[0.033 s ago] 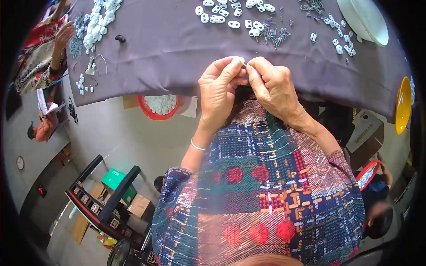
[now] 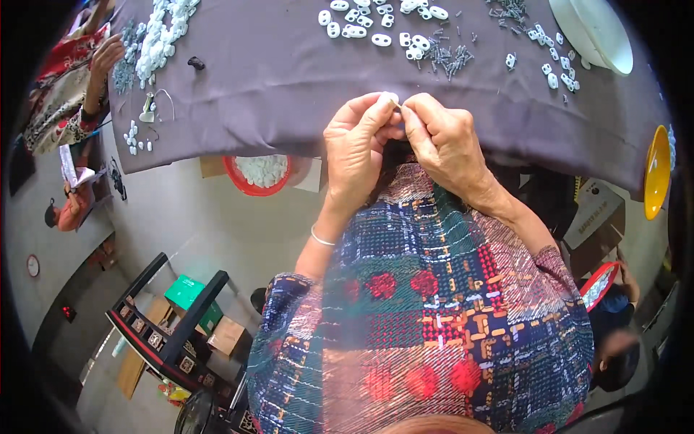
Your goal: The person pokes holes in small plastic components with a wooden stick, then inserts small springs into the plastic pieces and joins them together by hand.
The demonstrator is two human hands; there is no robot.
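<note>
Head view: at the counter's [image 2: 275,79] near edge, I see left hand [image 2: 356,145] pinching white piece [image 2: 391,96], right hand [image 2: 452,145] pinched, contents unclear; likely fitting, needing steady alignment.

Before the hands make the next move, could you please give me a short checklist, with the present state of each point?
1. Left hand has a small white piece between its fingertips: ok.
2. Right hand is pinched close beside that piece: ok.
3. What the right hand grips is identified: cannot tell, too small.
4. Loose white two-hole pieces lie on the dark tablecloth: ok.
5. Small grey spring-like parts are kept apart from those pieces: not ok, some lie against them.
</note>
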